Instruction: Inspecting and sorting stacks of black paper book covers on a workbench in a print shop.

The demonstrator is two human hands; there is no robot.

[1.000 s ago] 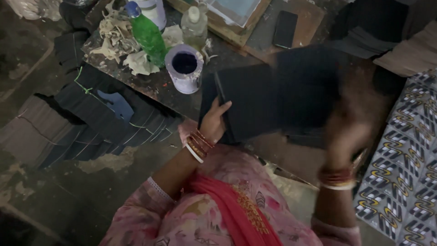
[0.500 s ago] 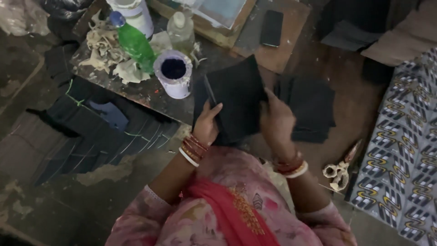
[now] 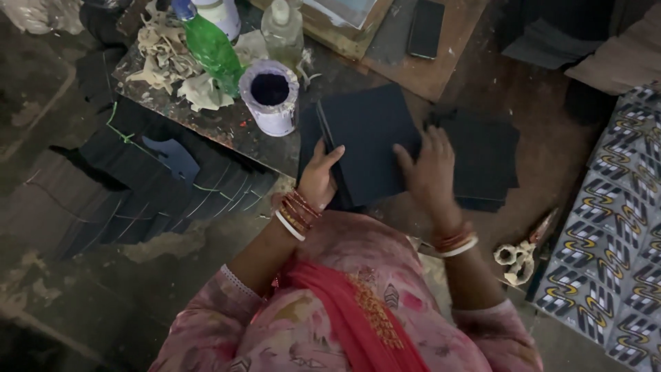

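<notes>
A stack of black square sheets [image 3: 368, 141] lies on the worn work surface [image 3: 523, 172] in front of the person, and the left hand [image 3: 318, 180] holds its left edge with the thumb on top, while the right hand [image 3: 432, 171] lies flat and spread on its right side. It seems the sheets are being squared into an even pile, so the next move would need both hands to press the edges together without letting the top sheet slide. Beside it lie more black sheets [image 3: 485, 158], a white cup of dark liquid [image 3: 270, 96] near the upper left corner, a green bottle [image 3: 210, 45] behind that, and scissors [image 3: 520, 255] well to the right.
</notes>
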